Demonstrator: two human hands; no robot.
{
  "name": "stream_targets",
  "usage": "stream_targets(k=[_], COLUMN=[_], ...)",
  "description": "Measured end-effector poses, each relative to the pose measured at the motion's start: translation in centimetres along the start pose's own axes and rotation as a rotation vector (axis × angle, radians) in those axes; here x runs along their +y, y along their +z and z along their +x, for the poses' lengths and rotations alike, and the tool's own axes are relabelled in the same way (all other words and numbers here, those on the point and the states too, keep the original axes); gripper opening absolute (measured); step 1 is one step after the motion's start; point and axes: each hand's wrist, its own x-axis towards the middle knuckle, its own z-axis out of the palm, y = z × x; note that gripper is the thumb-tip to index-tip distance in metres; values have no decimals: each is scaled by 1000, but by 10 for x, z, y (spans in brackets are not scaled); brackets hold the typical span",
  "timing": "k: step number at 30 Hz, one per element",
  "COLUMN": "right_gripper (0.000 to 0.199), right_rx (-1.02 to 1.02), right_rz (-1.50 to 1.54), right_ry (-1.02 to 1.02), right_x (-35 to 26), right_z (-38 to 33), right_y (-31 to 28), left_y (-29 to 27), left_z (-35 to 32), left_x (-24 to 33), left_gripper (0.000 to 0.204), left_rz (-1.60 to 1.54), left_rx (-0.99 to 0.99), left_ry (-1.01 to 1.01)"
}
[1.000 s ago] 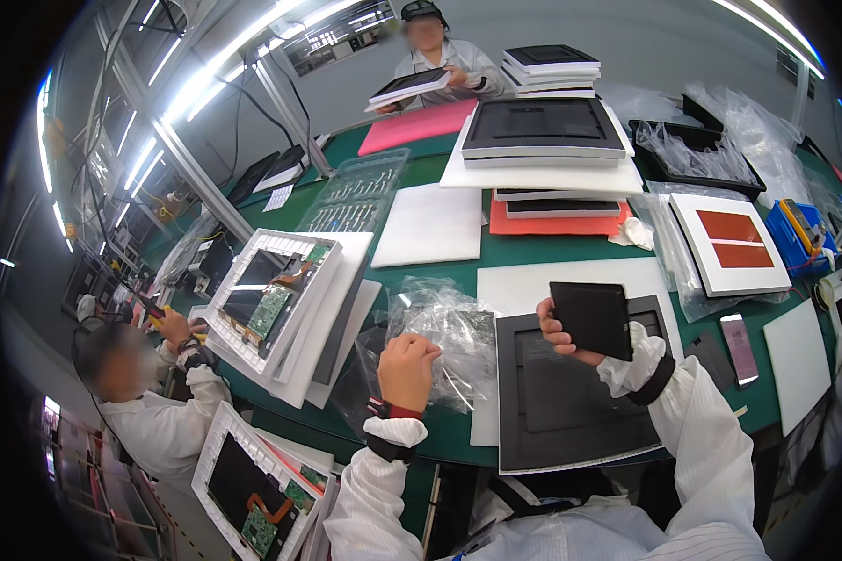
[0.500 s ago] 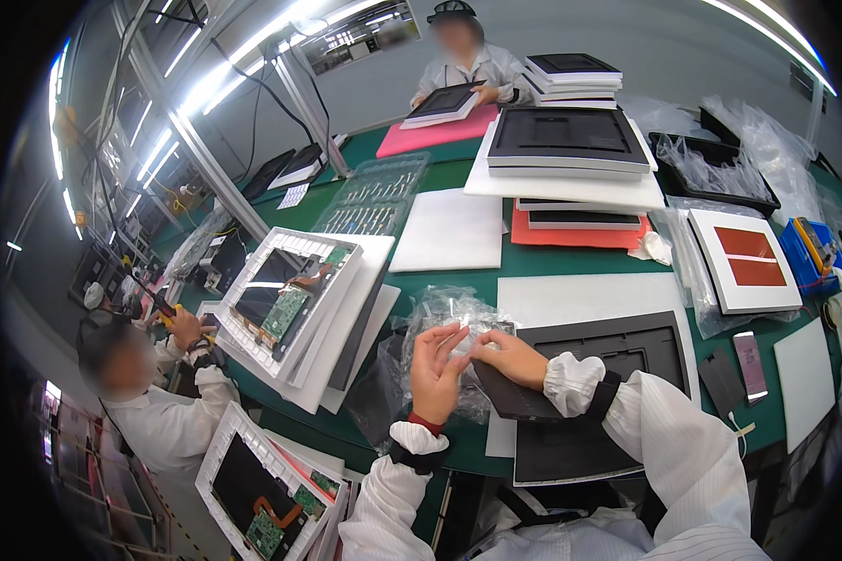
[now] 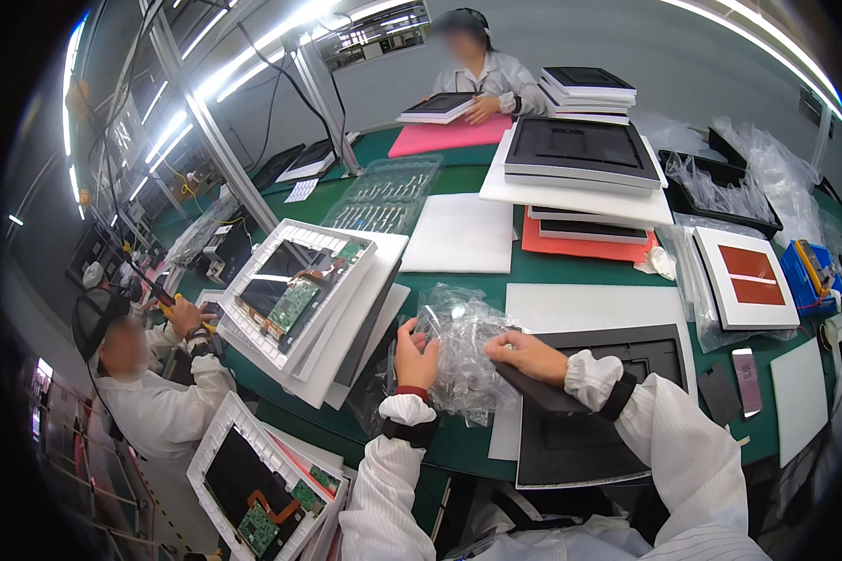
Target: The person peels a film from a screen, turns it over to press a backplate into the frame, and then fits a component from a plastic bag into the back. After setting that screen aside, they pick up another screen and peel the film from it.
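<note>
My left hand (image 3: pixel 416 357) is raised beside a crumpled heap of clear plastic film (image 3: pixel 463 346), its fingers apart and nothing seen in them. Across the heap, my right hand (image 3: pixel 531 359) is closed at the near edge of a flat, dark rectangular piece (image 3: pixel 544 391), which tilts under the palm. Its lower fingers are hidden by the hand and the piece. Below that piece lies a large black frame panel (image 3: pixel 571 449) with a recessed middle, resting on a white foam sheet (image 3: pixel 580 304).
White frames with green circuit boards (image 3: pixel 295 299) are stacked at left, more (image 3: pixel 262 496) below. Black-faced panels (image 3: pixel 580 150) are piled at the back. A phone (image 3: pixel 747 381) and blue bin (image 3: pixel 809 276) stand right. Co-workers sit across (image 3: pixel 486 79) and at left (image 3: pixel 164 402).
My hands have moved apart: the left drew back to the left and its fingers lowered, the right shifted slightly right with the dark piece. More of the plastic film shows between them.
</note>
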Motion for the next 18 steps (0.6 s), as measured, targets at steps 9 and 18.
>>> stream_targets(k=[9, 18], right_gripper=[30, 19], right_rx=[248, 157], right_rz=[-218, 110], right_ry=[-74, -62], right_x=[13, -11], right_z=[20, -3], right_y=[40, 3], left_y=[-9, -11], left_z=[-12, 2], left_x=[33, 5], left_gripper=[52, 68], left_rz=[-759, 17], left_rx=[-115, -68], left_ry=[-316, -94])
